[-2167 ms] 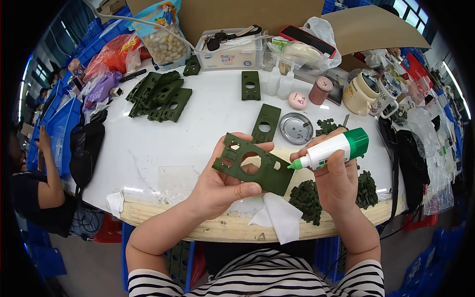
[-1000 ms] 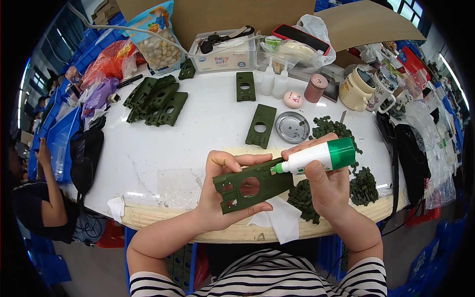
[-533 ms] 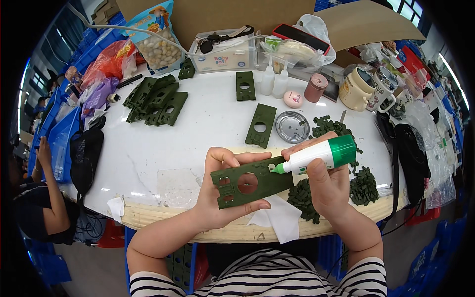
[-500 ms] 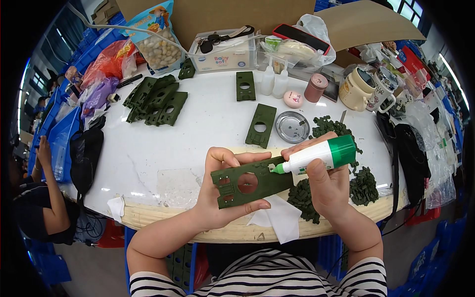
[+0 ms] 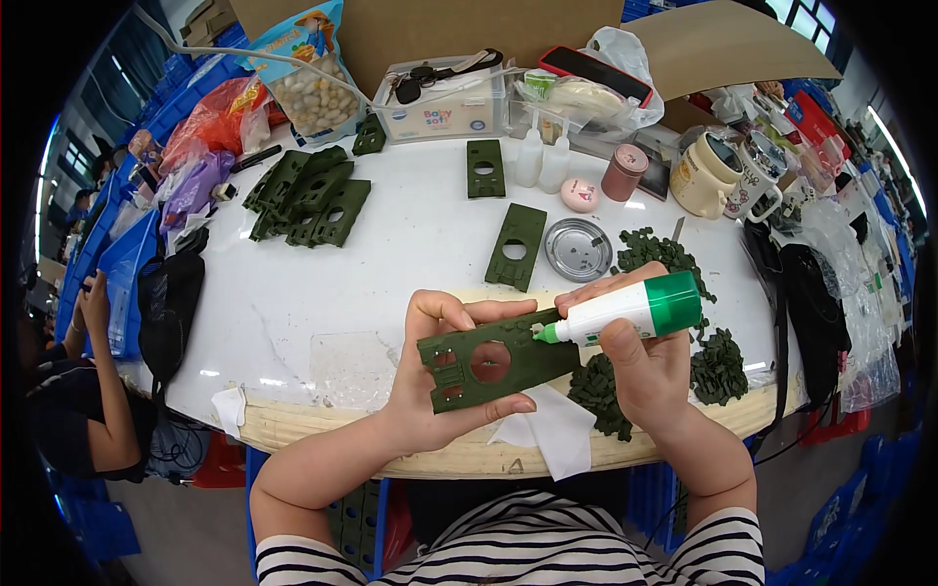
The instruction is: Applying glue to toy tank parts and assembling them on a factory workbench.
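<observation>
My left hand [image 5: 406, 398] is closed around the edges of a dark green plastic plate [image 5: 528, 364], which has a large round hole and small cut-outs at one end. Held tilted in my right hand [image 5: 645, 376] is a white glue bottle [image 5: 618, 313] with a green base and a green nozzle. Its tip meets the plate's upper face to the right of the hole, or hovers just over it; I cannot tell which. Just beyond my hands lies another green plate [image 5: 516, 246] beside a round metal dish [image 5: 578, 250]. A heap of small green pieces [image 5: 599, 398] is partly behind my right hand.
More small green pieces [image 5: 718, 369] lie to the right. Stacked green plates [image 5: 308, 198] sit at the left, and a single plate [image 5: 485, 168] farther back. White squeeze bottles [image 5: 553, 164], a pink tin [image 5: 624, 174] and mugs [image 5: 705, 176] stand behind. A co-worker's arm [image 5: 109, 391] shows at far left.
The glue bottle has tipped very slightly in my right hand, its green base a little lower. The plate has hardly moved. At far left, the co-worker's hand has shifted.
</observation>
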Available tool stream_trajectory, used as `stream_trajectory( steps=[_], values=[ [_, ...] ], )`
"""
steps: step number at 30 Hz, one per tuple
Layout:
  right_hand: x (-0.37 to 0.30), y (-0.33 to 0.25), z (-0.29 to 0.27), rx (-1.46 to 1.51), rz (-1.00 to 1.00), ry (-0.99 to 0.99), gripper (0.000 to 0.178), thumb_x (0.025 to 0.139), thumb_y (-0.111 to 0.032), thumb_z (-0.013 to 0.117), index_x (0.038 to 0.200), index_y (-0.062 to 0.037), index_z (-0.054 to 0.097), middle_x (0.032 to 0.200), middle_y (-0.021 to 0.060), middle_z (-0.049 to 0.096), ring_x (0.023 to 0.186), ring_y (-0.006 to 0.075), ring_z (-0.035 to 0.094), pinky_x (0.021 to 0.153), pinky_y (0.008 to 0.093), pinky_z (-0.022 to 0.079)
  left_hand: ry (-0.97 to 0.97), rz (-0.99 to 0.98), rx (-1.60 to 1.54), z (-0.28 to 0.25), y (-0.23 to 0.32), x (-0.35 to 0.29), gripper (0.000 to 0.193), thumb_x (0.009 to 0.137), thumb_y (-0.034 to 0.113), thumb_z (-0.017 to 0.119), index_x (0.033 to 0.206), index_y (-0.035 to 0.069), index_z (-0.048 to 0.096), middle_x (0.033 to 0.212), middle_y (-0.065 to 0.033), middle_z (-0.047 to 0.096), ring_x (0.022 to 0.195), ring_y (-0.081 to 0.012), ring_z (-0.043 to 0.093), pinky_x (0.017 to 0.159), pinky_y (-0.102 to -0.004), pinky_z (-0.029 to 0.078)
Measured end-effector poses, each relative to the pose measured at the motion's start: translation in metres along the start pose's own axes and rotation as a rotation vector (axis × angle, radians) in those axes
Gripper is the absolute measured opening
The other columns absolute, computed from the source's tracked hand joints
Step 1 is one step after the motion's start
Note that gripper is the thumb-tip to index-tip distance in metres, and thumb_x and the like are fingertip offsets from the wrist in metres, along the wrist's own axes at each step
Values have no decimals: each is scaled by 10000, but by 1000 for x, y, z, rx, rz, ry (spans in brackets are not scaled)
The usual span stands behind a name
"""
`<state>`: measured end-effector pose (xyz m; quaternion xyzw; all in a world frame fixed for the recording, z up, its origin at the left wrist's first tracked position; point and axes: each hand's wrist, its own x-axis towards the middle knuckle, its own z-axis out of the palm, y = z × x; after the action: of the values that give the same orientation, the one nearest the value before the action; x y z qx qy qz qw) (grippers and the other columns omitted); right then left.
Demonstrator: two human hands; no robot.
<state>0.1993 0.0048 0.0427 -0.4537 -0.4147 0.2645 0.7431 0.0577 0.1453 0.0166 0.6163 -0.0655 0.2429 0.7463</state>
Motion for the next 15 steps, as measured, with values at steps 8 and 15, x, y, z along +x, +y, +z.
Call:
stream_trajectory(
  steps=[8,15],
  values=[
    [0,0,-1,-11,8,7,275,877,-116,632,1066,-21,457,1017,129,620,931,166,609,829,316,492,-5,17,-4,1,-1,1,625,731,-9,744,1064,113,229,1324,-251,398,1198,-273,485,940,-354,482],
    [9,-7,-12,166,-21,201,253,955,-261,513,1060,-31,503,989,143,641,925,226,638,828,363,501,164,69,57,-13,13,4,624,737,-44,725,1088,105,231,1327,-261,390,1132,-275,535,879,-348,525]
  ],
)
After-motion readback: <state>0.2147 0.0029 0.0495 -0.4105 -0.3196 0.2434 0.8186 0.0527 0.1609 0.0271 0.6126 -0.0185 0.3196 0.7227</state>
